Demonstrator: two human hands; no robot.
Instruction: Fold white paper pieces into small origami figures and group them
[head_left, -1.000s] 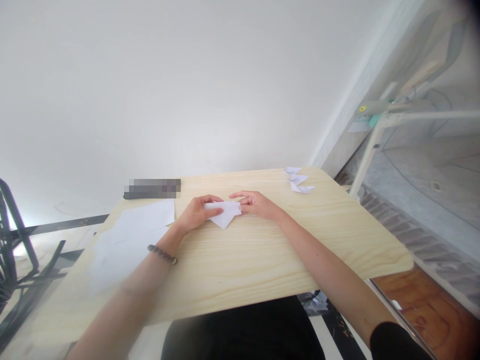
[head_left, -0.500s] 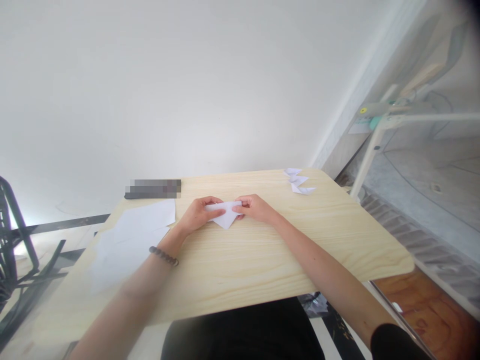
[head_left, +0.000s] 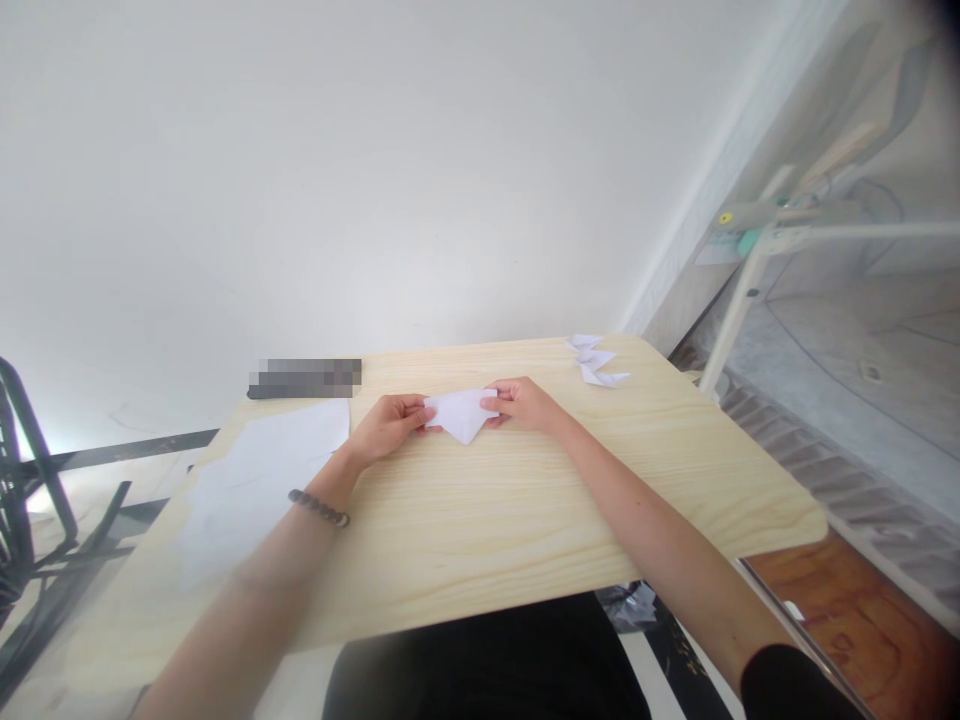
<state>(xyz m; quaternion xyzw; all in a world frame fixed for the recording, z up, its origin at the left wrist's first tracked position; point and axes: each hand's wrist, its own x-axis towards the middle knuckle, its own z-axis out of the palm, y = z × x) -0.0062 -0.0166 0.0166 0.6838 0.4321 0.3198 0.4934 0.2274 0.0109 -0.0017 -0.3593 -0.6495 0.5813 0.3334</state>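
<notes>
Left hand (head_left: 390, 425) and right hand (head_left: 523, 405) each grip an end of unmarked folded paper (head_left: 461, 412)

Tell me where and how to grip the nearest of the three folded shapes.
Probably pinch the nearest shape by its right tip, coming from the right: it narrows to a point there, reaching past the middle shape, while its left part lies close to that one. The right hand is nearer, but holds the folded paper.
</notes>
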